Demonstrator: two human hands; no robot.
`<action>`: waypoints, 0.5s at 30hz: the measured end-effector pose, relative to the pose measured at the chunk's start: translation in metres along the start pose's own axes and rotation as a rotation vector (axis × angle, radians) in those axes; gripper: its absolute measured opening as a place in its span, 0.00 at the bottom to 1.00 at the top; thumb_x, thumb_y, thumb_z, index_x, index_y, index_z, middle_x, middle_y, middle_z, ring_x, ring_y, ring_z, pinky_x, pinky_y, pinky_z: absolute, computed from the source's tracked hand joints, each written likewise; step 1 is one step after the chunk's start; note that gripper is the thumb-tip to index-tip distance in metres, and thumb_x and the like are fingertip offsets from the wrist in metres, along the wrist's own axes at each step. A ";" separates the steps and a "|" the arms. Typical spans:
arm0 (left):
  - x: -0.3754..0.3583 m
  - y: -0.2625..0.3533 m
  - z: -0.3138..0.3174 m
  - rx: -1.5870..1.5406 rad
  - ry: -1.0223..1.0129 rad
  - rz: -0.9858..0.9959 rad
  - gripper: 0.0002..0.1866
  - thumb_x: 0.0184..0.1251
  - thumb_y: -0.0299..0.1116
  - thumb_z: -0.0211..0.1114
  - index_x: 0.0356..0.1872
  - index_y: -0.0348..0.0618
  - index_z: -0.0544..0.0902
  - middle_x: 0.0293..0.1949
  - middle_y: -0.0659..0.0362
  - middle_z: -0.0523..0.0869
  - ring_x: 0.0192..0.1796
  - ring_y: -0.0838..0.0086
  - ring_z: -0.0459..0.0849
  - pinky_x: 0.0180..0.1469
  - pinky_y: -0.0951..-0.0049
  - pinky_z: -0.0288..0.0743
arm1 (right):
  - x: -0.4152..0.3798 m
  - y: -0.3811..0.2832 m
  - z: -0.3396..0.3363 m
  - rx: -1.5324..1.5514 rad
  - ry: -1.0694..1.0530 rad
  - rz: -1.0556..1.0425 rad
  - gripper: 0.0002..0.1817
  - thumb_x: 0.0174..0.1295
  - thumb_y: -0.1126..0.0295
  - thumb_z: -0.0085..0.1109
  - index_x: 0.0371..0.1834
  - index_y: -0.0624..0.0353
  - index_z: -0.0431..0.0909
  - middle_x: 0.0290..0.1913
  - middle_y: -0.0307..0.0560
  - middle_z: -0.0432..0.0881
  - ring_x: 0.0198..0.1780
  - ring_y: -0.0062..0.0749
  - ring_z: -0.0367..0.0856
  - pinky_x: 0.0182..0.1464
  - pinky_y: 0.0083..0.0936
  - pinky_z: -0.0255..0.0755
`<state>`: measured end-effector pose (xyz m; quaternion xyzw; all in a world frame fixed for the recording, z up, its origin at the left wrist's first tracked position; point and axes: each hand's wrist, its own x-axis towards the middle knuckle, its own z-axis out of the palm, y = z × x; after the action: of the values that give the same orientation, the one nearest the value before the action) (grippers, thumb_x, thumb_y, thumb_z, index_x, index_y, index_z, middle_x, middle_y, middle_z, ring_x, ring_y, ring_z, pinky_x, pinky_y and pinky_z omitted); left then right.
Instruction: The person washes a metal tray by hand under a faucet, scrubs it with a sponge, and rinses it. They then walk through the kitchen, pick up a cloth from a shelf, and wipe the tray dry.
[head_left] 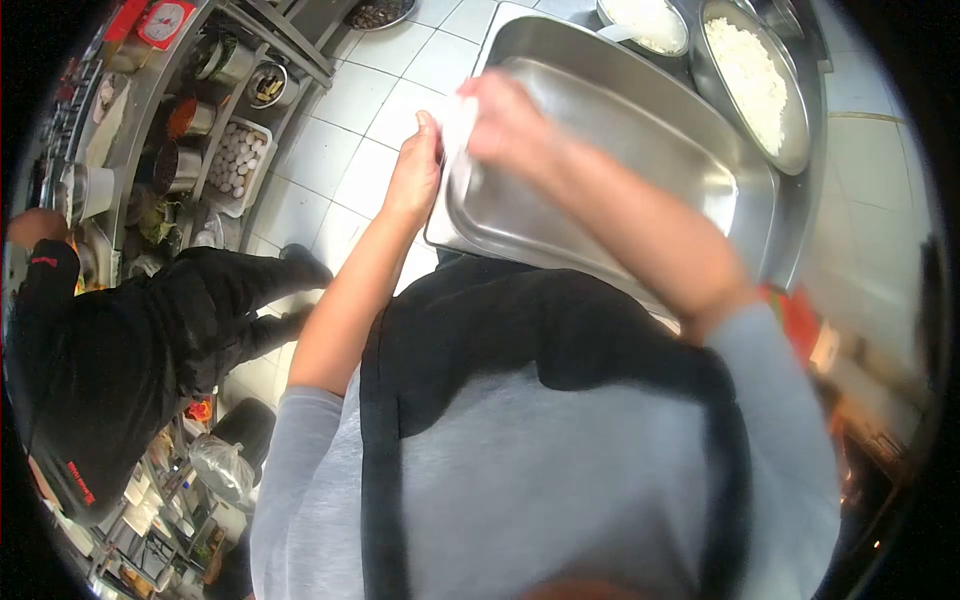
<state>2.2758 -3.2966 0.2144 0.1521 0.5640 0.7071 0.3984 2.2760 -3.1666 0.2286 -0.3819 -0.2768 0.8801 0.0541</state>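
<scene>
A large rectangular steel pan (640,165) lies in front of me. At its left rim my left hand (415,170) is upright, thumb up, against a white cloth or paper (460,130). My right hand (505,120), blurred by motion, has its fingers wrapped on the same white piece, over the pan's left corner. The white piece hangs between both hands and its lower end is smeared. Nothing but shine shows inside the pan.
Bowls of white food (748,85) stand beyond the pan at the right, one with a spoon. At left are a shelf with a tray of eggs (237,160), a red scale (163,22) and a co-worker in black (130,350). A dark-filled bowl (378,12) is at the top.
</scene>
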 end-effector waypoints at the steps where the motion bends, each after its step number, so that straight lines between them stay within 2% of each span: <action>1: -0.006 0.013 0.004 0.156 0.010 -0.026 0.35 0.69 0.57 0.32 0.61 0.36 0.65 0.51 0.53 0.76 0.52 0.72 0.73 0.57 0.75 0.64 | -0.015 -0.033 0.027 -0.076 0.125 -0.097 0.12 0.53 0.76 0.43 0.40 0.68 0.63 0.38 0.57 0.70 0.43 0.51 0.71 0.52 0.52 0.65; 2: -0.008 0.020 0.008 0.312 0.021 -0.052 0.34 0.70 0.56 0.31 0.62 0.37 0.64 0.52 0.53 0.76 0.53 0.72 0.73 0.58 0.74 0.63 | 0.039 -0.065 0.014 -0.080 0.030 -0.035 0.14 0.54 0.75 0.44 0.43 0.70 0.62 0.42 0.60 0.71 0.45 0.52 0.71 0.54 0.57 0.61; 3: -0.004 0.007 0.008 0.164 0.021 0.014 0.34 0.71 0.55 0.32 0.61 0.34 0.64 0.51 0.52 0.77 0.53 0.72 0.74 0.57 0.75 0.63 | 0.064 -0.087 -0.010 0.065 -0.187 -0.007 0.15 0.55 0.75 0.45 0.45 0.71 0.62 0.43 0.61 0.71 0.45 0.51 0.72 0.52 0.56 0.64; 5: 0.005 -0.005 -0.002 0.080 0.002 0.030 0.35 0.70 0.56 0.32 0.61 0.32 0.63 0.49 0.52 0.78 0.51 0.72 0.75 0.57 0.75 0.64 | 0.069 -0.087 -0.016 0.062 -0.249 -0.115 0.16 0.57 0.74 0.46 0.47 0.72 0.62 0.44 0.62 0.72 0.44 0.49 0.74 0.48 0.53 0.68; 6: 0.010 -0.011 -0.008 0.038 -0.008 0.038 0.36 0.69 0.57 0.32 0.61 0.31 0.63 0.49 0.51 0.78 0.51 0.72 0.75 0.56 0.75 0.64 | 0.057 -0.061 0.002 -0.085 -0.091 -0.250 0.17 0.57 0.74 0.47 0.48 0.73 0.61 0.44 0.62 0.72 0.43 0.48 0.74 0.45 0.51 0.70; 7: 0.014 -0.020 -0.016 -0.049 -0.050 -0.040 0.40 0.67 0.60 0.31 0.62 0.30 0.61 0.52 0.50 0.76 0.54 0.70 0.73 0.58 0.74 0.62 | 0.046 -0.042 0.014 -0.232 0.069 -0.384 0.18 0.58 0.73 0.48 0.48 0.74 0.61 0.44 0.61 0.72 0.43 0.46 0.75 0.43 0.49 0.72; 8: 0.014 -0.021 -0.020 -0.148 -0.078 -0.088 0.41 0.66 0.62 0.30 0.62 0.31 0.60 0.52 0.50 0.76 0.54 0.69 0.73 0.59 0.73 0.62 | 0.049 -0.022 0.002 -0.433 0.160 -0.453 0.20 0.59 0.72 0.48 0.50 0.74 0.60 0.44 0.61 0.73 0.41 0.43 0.75 0.36 0.42 0.73; 9: 0.015 -0.021 -0.021 -0.247 -0.110 -0.138 0.42 0.65 0.63 0.29 0.62 0.31 0.60 0.52 0.50 0.76 0.55 0.69 0.73 0.59 0.73 0.62 | 0.017 -0.004 0.004 -0.505 0.240 -0.506 0.23 0.59 0.71 0.49 0.54 0.72 0.58 0.46 0.60 0.72 0.43 0.41 0.74 0.41 0.36 0.72; 11: 0.016 -0.017 -0.019 -0.367 -0.097 -0.188 0.44 0.63 0.65 0.28 0.62 0.32 0.60 0.50 0.51 0.77 0.52 0.69 0.75 0.57 0.73 0.64 | -0.042 0.023 0.004 -0.555 0.281 -0.411 0.23 0.56 0.70 0.50 0.53 0.70 0.61 0.45 0.62 0.73 0.39 0.42 0.77 0.38 0.35 0.72; 12: 0.015 -0.009 -0.016 -0.389 -0.051 -0.188 0.44 0.63 0.67 0.28 0.62 0.32 0.60 0.47 0.52 0.79 0.49 0.70 0.77 0.55 0.74 0.66 | -0.040 0.045 -0.020 -0.707 0.170 -0.323 0.26 0.57 0.69 0.48 0.57 0.69 0.56 0.50 0.65 0.70 0.43 0.43 0.77 0.43 0.35 0.71; 13: 0.015 -0.005 -0.014 -0.411 -0.005 -0.188 0.45 0.62 0.68 0.28 0.61 0.32 0.61 0.44 0.53 0.81 0.45 0.70 0.78 0.53 0.75 0.68 | -0.034 0.083 -0.050 -0.784 0.006 -0.553 0.21 0.56 0.70 0.48 0.52 0.69 0.62 0.46 0.63 0.74 0.43 0.41 0.77 0.44 0.34 0.70; 14: 0.025 -0.011 -0.029 -0.484 -0.328 -0.171 0.47 0.59 0.70 0.28 0.61 0.32 0.61 0.37 0.58 0.82 0.37 0.74 0.79 0.44 0.76 0.72 | -0.067 0.090 -0.049 -0.706 -0.221 -0.325 0.17 0.54 0.71 0.49 0.45 0.69 0.69 0.40 0.59 0.77 0.42 0.39 0.77 0.44 0.33 0.70; 15: 0.026 -0.011 -0.033 -0.479 -0.295 -0.188 0.46 0.58 0.70 0.34 0.61 0.33 0.62 0.30 0.62 0.79 0.29 0.78 0.75 0.35 0.79 0.70 | -0.068 0.096 -0.062 -0.838 -0.235 -0.263 0.14 0.51 0.72 0.51 0.41 0.67 0.73 0.35 0.52 0.78 0.40 0.34 0.76 0.42 0.30 0.69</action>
<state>2.2421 -3.2993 0.1883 0.1021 0.3289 0.7503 0.5644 2.3788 -3.2407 0.1867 -0.2301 -0.6595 0.7152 -0.0258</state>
